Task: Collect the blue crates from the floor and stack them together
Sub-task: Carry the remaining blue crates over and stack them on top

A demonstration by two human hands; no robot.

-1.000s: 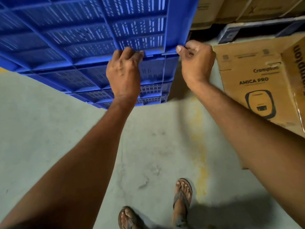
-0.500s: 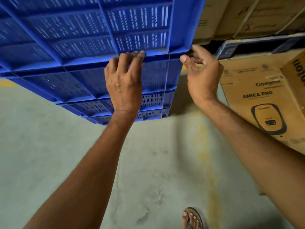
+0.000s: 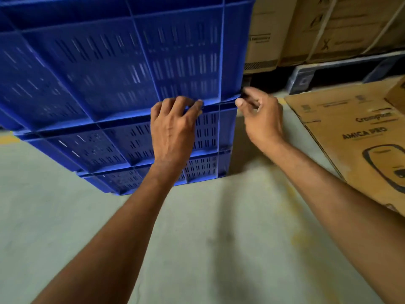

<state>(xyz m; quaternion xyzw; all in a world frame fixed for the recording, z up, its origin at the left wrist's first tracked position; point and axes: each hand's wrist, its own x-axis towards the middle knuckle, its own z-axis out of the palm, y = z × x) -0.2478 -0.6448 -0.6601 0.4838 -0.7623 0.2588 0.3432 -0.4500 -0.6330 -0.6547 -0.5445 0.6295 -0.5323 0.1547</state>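
Note:
A stack of blue slotted crates fills the upper left. The top blue crate [image 3: 122,62] sits on the middle crate [image 3: 105,145], which rests on a lower one [image 3: 201,170] on the floor. My left hand [image 3: 173,130] has its fingers curled onto the bottom rim of the top crate, at the seam with the crate below. My right hand [image 3: 263,119] pinches the same crate's lower right corner, thumb in front and fingers behind. The top of the stack is out of frame.
A tilted cardboard box [image 3: 361,132] printed "Crompton AMICA PRO" lies close on the right. Behind it, stacked brown cartons [image 3: 328,29] stand on a dark pallet [image 3: 341,71]. The pale concrete floor [image 3: 219,238] stretches in front of the stack.
The view has tilted up, so my feet have left the frame. The top crate has come down level onto the stack. My right hand has loosened from a fist to a pinch at the corner.

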